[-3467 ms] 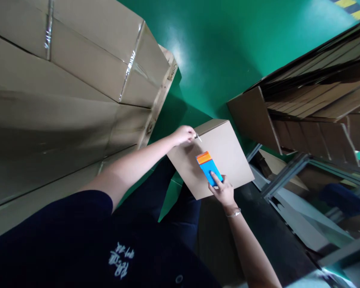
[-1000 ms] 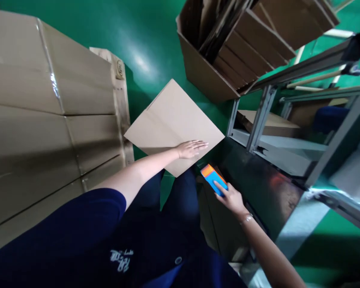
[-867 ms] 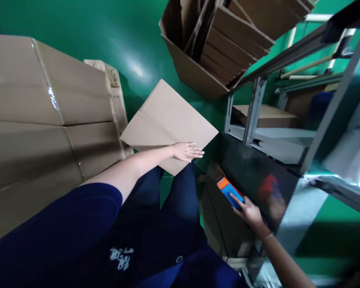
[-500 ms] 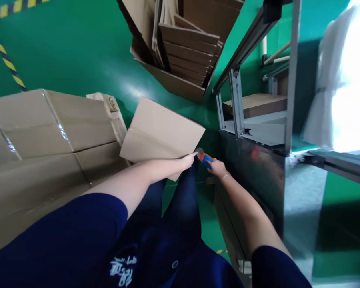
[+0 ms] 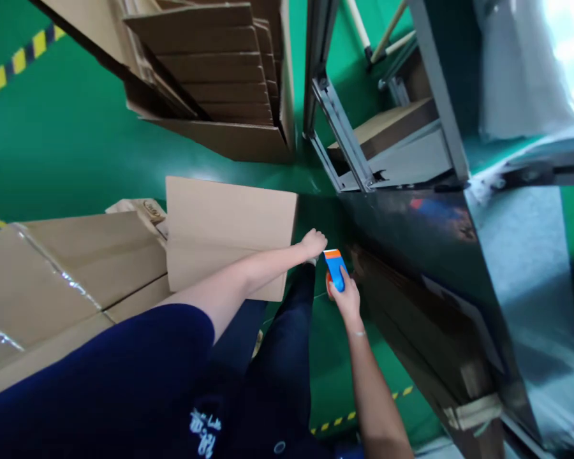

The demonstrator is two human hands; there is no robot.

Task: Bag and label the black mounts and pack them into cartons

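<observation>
Green floor [image 5: 95, 156], viewed remotely by me | brown carton [image 5: 229, 210], centre | left hand [image 5: 314, 244], right of carton: clenched, contents hidden from me | right hand [image 5: 348, 298], nearer: fingers wrapped round blue-and-orange tool [image 5: 335, 268]

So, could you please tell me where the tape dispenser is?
The tape dispenser is in the right hand, slightly right of centre in the head view, beside the left hand.

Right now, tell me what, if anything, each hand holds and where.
The right hand grips the blue-and-orange tool by its blue part. Whether the left hand holds anything cannot be told.
</observation>
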